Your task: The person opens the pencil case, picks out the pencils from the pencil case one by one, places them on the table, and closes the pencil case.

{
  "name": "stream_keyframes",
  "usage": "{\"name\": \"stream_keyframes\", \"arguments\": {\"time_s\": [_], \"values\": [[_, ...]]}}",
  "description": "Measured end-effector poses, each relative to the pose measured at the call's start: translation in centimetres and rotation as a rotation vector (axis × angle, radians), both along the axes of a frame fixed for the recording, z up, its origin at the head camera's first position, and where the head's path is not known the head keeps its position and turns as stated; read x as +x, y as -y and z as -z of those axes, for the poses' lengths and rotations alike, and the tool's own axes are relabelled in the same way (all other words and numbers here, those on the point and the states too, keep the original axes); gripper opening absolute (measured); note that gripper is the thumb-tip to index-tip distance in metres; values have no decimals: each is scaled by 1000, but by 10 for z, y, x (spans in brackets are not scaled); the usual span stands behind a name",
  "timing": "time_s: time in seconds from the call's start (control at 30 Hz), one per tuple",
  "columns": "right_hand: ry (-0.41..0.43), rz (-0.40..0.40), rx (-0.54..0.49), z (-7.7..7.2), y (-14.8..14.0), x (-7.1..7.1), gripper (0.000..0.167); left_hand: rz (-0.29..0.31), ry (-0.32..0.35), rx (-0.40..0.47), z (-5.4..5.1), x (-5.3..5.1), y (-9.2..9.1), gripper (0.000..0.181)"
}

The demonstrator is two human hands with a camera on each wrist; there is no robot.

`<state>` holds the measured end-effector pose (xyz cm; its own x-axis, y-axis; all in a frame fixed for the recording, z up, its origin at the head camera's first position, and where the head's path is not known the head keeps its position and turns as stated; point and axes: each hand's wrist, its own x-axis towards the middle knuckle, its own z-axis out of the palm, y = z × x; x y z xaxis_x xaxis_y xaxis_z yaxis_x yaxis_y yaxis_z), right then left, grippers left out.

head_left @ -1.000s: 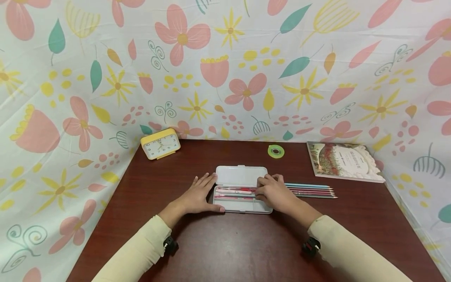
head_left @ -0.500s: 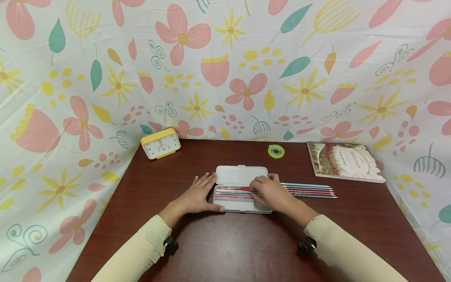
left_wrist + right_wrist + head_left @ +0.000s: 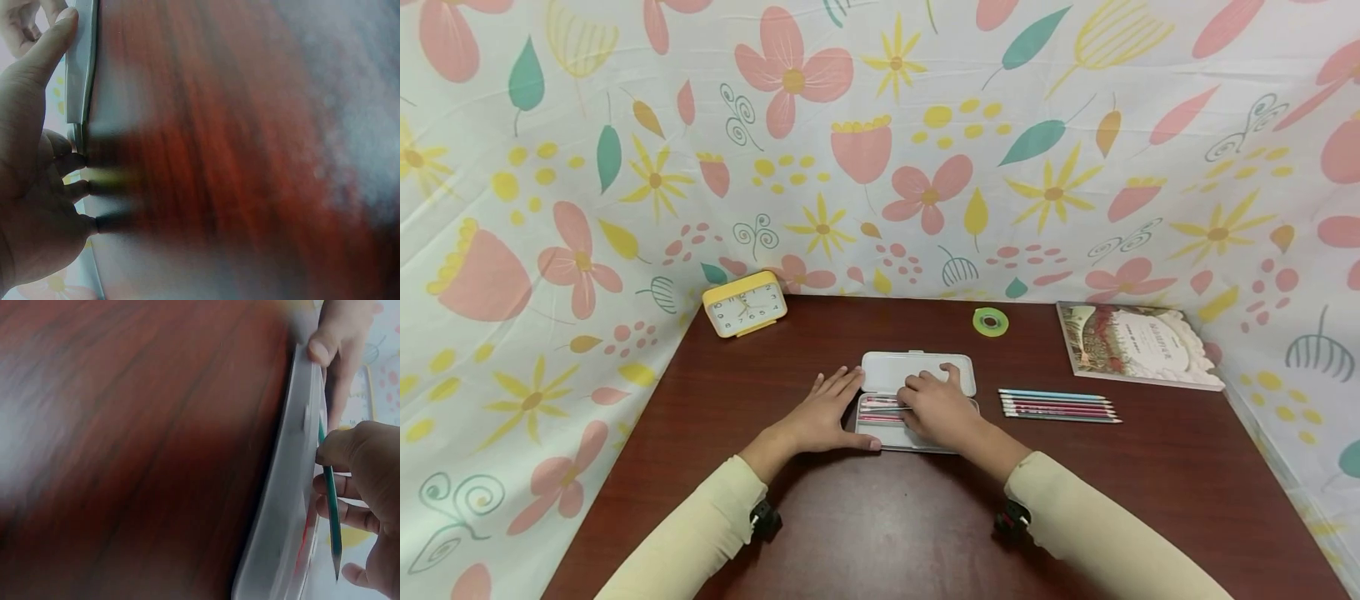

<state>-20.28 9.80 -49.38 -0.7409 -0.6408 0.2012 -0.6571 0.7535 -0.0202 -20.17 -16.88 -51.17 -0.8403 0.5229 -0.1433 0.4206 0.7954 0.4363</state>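
Observation:
An open white pencil case [image 3: 887, 372] lies on the table, its lid folded back and several pens and pencils [image 3: 877, 408] inside. My left hand [image 3: 815, 422] rests at its left end, fingers spread and straight, the thumb on the front rim. Over the middle of the case, my right hand [image 3: 942, 410] pinches a green pencil [image 3: 334, 509] between thumb and fingers, as the right wrist view shows. That hand hides much of the tray's right part. A row of several pencils [image 3: 1056, 406] lies to the right of the case, tips pointing right.
A yellow alarm clock [image 3: 745, 305] stands at the back left of the dark wooden table [image 3: 880, 517]. Behind the case lies a green roll of tape [image 3: 990, 322]. A book [image 3: 1138, 344] lies at the back right. Floral cloth [image 3: 880, 150] hangs behind the table.
My right hand has moved left, from the case's right end to above its middle, with the pencil in its grip. The left hand stays in place.

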Motion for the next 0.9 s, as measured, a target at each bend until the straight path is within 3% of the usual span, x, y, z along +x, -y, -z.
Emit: {"name": "stream_keyframes", "arguments": {"time_s": [0.2, 0.47, 0.9], "values": [[10, 33, 3, 1, 13, 1, 12, 1, 4, 1, -1, 0, -1, 126], [6, 40, -24, 1, 9, 3, 9, 3, 0, 5, 0, -1, 0, 126], [-91, 6, -113, -9, -9, 2, 5, 6, -6, -6, 0, -1, 0, 128]]}}
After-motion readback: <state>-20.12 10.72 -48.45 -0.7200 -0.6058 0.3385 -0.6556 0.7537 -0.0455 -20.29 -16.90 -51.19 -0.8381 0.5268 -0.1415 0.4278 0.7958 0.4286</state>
